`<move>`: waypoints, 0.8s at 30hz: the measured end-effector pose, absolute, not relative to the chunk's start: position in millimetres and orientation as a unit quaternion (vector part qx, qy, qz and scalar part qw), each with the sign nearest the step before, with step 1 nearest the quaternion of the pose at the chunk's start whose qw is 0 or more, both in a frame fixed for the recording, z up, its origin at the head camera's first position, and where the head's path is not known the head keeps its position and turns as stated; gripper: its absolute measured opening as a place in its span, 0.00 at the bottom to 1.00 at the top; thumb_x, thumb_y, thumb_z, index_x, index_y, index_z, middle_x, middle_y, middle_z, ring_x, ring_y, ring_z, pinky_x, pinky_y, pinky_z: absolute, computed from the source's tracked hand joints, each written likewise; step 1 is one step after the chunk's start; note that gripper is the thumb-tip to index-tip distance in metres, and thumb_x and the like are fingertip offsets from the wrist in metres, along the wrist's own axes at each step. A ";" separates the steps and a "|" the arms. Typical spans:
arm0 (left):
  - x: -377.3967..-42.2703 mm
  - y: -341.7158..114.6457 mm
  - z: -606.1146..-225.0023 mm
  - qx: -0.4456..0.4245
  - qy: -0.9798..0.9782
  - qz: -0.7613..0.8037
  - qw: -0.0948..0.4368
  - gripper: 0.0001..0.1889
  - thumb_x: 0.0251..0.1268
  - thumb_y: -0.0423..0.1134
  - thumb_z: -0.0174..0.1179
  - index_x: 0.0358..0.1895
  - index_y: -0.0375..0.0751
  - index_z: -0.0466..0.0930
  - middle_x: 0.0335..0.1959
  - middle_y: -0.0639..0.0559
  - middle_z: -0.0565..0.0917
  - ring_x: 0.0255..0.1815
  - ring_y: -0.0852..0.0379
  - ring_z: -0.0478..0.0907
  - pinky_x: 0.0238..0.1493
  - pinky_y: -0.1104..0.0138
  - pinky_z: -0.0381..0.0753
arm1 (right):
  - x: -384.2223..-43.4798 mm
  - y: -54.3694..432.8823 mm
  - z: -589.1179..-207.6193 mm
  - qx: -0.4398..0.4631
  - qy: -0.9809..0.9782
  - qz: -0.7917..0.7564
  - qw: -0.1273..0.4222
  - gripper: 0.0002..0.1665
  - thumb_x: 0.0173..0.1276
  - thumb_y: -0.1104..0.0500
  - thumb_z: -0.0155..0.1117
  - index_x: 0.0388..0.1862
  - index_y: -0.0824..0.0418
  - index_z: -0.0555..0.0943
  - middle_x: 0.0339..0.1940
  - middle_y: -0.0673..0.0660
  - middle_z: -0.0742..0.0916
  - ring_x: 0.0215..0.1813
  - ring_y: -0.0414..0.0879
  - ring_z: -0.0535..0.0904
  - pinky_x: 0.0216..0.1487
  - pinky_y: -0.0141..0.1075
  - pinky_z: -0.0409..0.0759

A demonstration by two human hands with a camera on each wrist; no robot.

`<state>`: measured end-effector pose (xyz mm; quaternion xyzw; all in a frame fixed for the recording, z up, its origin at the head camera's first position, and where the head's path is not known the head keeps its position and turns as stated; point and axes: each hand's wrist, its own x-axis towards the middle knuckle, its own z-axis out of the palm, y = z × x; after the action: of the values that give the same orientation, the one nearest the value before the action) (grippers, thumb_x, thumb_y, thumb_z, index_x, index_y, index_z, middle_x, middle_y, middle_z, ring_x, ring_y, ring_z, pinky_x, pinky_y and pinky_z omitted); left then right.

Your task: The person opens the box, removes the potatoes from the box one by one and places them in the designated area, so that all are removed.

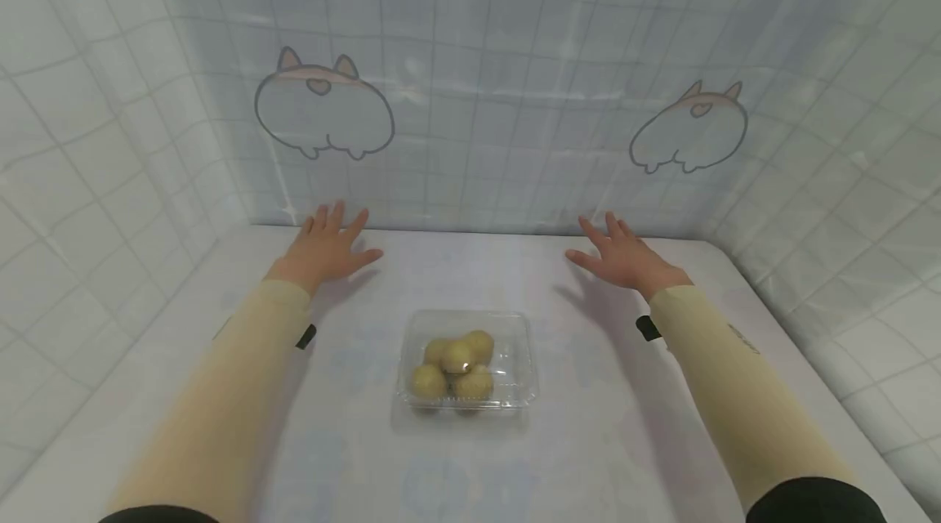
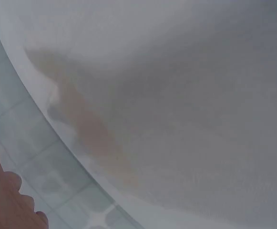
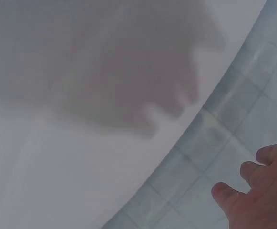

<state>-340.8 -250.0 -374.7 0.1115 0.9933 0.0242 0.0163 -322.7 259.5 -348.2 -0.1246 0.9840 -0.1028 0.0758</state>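
Note:
Both hands reach forward over the white table, palms down and fingers spread. My left hand is near the far left of the tabletop, holding nothing; part of it also shows at the lower left of the left wrist view. On the far right, my right hand stretches out the same way, its fingers visible at the lower right of the right wrist view. Between the forearms sits a clear plastic box, apart from both hands. Inside lie several round yellowish potatoes, seen through the plastic.
White tiled-pattern sheeting rises behind the table and on both sides, with corgi drawings on the back. The white tabletop ends at a straight far edge close to the fingertips. Shadows of both hands fall on the table.

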 end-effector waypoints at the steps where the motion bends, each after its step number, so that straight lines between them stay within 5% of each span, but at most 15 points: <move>1: -339.7 -249.2 -375.2 0.115 0.993 0.027 0.016 0.50 0.67 0.76 0.37 0.81 0.46 0.37 0.77 0.30 0.32 0.75 0.28 0.27 0.70 0.37 0.31 | -320.7 259.5 -348.7 -0.126 0.984 -0.104 0.076 0.56 0.66 0.19 0.37 0.82 0.45 0.38 0.79 0.67 0.37 0.78 0.66 0.33 0.66 0.70 0.45; 13: -315.0 -234.3 -374.6 0.160 0.986 0.036 -0.012 0.46 0.71 0.70 0.41 0.79 0.41 0.48 0.76 0.28 0.47 0.76 0.28 0.40 0.72 0.42 0.40 | -293.3 244.5 -358.7 -0.156 0.979 -0.117 0.052 0.51 0.69 0.22 0.36 0.82 0.42 0.40 0.80 0.66 0.45 0.77 0.68 0.46 0.68 0.66 0.53; 24: -281.6 -222.9 -376.1 0.183 0.981 0.064 -0.028 0.47 0.67 0.75 0.36 0.79 0.45 0.51 0.74 0.33 0.59 0.75 0.33 0.50 0.69 0.41 0.54 | -255.9 229.6 -359.7 -0.195 0.969 -0.153 0.007 0.46 0.72 0.25 0.38 0.82 0.43 0.48 0.79 0.63 0.55 0.76 0.63 0.54 0.68 0.61 0.57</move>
<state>-281.6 -222.9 -376.1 0.1832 0.9806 0.0643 -0.0282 -255.9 229.6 -359.7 -0.1955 0.9687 -0.1528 0.0068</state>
